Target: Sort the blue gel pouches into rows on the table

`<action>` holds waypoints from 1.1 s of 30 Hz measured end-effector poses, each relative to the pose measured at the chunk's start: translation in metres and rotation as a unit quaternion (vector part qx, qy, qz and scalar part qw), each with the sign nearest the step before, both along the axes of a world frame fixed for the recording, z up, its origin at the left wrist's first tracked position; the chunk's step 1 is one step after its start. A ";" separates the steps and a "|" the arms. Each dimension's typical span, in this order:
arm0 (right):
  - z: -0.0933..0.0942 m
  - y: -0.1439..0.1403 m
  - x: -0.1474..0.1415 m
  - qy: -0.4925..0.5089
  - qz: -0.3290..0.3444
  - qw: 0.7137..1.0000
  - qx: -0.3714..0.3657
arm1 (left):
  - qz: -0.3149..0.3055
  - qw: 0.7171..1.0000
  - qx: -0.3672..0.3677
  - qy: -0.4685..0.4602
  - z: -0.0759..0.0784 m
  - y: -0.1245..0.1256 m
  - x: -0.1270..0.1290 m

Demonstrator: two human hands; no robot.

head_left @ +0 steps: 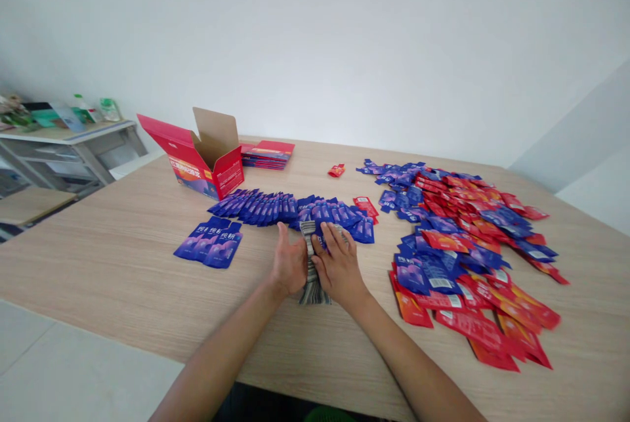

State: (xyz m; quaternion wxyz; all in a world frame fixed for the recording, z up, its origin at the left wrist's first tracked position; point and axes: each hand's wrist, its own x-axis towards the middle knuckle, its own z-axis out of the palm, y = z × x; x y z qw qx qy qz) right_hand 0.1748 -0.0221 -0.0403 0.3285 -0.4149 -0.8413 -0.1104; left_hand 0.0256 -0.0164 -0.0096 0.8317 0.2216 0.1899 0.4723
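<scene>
I press the stack of sachets at lower centre between my left hand and right hand, fingers curled snug on its sides, squaring edges evenly below the blue row.

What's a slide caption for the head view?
Both hands, left hand and right hand, squeeze a stack of sachets on a wooden table.

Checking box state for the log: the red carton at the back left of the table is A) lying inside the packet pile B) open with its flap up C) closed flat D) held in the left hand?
B: the red carton stands on the table with its brown flap raised, apart from both hands.
</scene>
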 end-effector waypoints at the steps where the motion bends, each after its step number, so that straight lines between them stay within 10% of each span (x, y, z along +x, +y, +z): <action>1: 0.001 0.000 0.002 0.018 -0.007 1.000 0.000 | -0.014 1.000 -0.001 -0.001 0.000 -0.001 0.001; 17: -0.008 0.021 0.014 0.184 -0.049 0.981 -0.030 | -0.042 0.996 -0.034 0.068 -0.008 -0.014 0.022; 33: -0.004 0.014 0.008 0.066 0.048 0.997 0.007 | -0.003 0.987 -0.027 -0.156 -0.001 0.001 -0.001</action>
